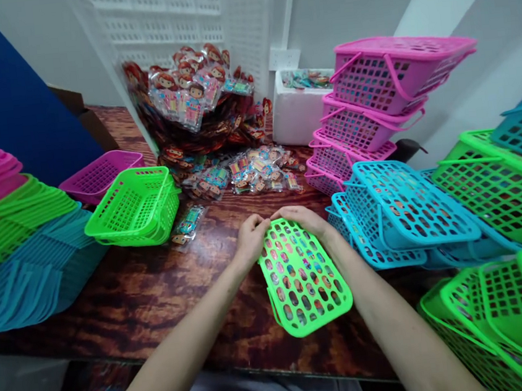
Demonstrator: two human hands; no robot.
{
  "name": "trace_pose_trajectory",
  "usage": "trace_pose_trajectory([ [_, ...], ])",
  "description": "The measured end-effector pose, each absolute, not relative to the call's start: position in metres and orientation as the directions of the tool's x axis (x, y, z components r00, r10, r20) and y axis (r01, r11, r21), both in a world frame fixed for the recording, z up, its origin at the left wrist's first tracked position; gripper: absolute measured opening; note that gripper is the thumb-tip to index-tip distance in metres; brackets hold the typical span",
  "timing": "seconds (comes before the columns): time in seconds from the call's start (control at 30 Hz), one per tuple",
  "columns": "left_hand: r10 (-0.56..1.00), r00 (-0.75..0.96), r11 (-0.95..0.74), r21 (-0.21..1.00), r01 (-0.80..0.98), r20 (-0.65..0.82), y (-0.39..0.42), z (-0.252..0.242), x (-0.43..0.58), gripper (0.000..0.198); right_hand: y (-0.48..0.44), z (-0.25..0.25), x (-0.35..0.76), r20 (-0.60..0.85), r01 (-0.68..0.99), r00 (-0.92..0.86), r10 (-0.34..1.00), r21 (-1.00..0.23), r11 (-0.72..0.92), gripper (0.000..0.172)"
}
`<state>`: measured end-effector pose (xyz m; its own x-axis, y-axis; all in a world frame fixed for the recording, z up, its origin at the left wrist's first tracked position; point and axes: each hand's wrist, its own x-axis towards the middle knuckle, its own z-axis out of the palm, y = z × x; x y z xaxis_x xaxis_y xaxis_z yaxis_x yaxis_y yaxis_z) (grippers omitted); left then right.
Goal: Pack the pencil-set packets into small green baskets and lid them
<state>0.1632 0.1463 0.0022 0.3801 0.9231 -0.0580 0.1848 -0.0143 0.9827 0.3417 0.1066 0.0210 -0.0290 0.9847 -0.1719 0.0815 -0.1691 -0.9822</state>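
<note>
A green lidded basket (303, 278) lies on the dark wooden table (159, 293) in front of me, with small colourful packets visible through its lid holes. My left hand (250, 239) grips its far left corner with curled fingers. My right hand (307, 218) is closed over its far right corner. Both hands meet at the lid's far edge.
Empty green baskets (134, 206) and a magenta one (100, 175) stand at left, beside stacked lids (9, 247). Piles of doll packets (216, 125) lie at the back. Filled pink (383, 77), blue (402, 211) and green baskets (506, 313) are stacked at right.
</note>
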Motion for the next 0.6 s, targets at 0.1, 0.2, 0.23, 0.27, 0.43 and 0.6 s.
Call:
trace_pose_trajectory([
  [0.1, 0.948, 0.319, -0.045, 0.977, 0.207, -0.024, 0.14, 0.0, 0.16, 0.024, 0.108, 0.016, 0.339, -0.197, 0.025, -0.052, 0.979, -0.98, -0.196, 0.045],
  [0.2, 0.958, 0.285, -0.071, 0.966, 0.248, -0.002, 0.137, -0.001, 0.159, 0.024, 0.11, 0.014, 0.339, -0.199, -0.013, 0.007, 0.98, -0.98, -0.199, 0.052],
  [0.23, 0.96, 0.279, -0.082, 0.962, 0.262, 0.006, 0.136, -0.001, 0.158, 0.024, 0.107, 0.015, 0.34, -0.198, -0.018, 0.038, 0.98, -0.98, -0.197, 0.055],
  [0.27, 0.962, 0.271, -0.093, 0.956, 0.277, 0.015, 0.135, 0.0, 0.155, 0.023, 0.102, 0.017, 0.343, -0.194, -0.019, 0.07, 0.978, -0.981, -0.193, 0.056],
  [0.43, 0.954, 0.298, -0.134, 0.927, 0.352, 0.025, 0.123, 0.005, 0.112, 0.018, 0.034, 0.022, 0.352, -0.07, -0.07, 0.419, 0.905, -0.997, -0.045, 0.052],
  [0.6, 0.891, 0.453, -0.203, 0.888, 0.413, -0.007, 0.124, 0.029, 0.075, 0.011, -0.033, 0.006, 0.312, -0.129, -0.177, 0.762, 0.635, -0.984, 0.012, 0.051],
])
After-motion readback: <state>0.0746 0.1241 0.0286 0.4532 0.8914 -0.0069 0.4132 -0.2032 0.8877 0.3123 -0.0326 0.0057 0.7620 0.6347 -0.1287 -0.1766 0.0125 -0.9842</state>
